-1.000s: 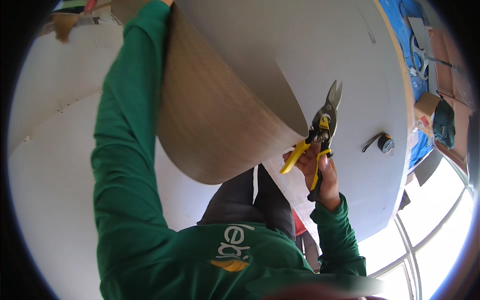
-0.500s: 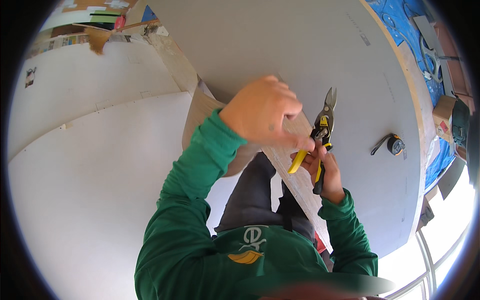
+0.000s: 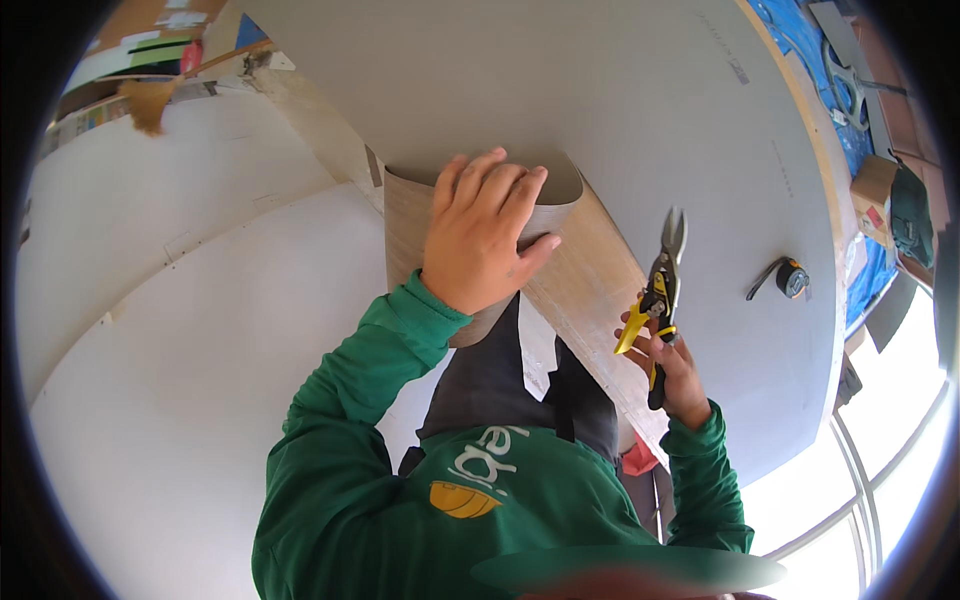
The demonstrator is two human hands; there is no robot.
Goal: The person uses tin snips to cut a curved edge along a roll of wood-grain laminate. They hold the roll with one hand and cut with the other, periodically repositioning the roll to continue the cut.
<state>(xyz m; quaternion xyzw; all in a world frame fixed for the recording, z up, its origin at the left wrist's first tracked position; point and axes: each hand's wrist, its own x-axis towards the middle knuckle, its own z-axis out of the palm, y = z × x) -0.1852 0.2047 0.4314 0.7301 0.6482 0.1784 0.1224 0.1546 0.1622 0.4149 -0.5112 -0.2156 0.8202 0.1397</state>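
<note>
A pair of tin snips (image 3: 661, 290) with yellow and black handles rests in my right hand (image 3: 676, 372), its blades pointing away from me. My right fingers are curled round the handles. My left hand (image 3: 484, 232) lies with fingers spread on a curled brownish-grey sheet (image 3: 408, 225), near its rolled upper edge. The sheet bends over the edge of the grey board (image 3: 600, 110), above my legs. Part of it is hidden beneath my left hand.
A black tape measure (image 3: 791, 279) with a strap lies on the grey board to the right. White panels (image 3: 200, 360) fill the left side. A cardboard box (image 3: 873, 195) and blue sheeting (image 3: 880, 265) are past the board's right edge, and a brush (image 3: 150, 104) is at the far left.
My left hand has left the snips, moved left and spread its fingers on the curled sheet. The snips, still in my right hand, have shifted slightly right and toward me.
</note>
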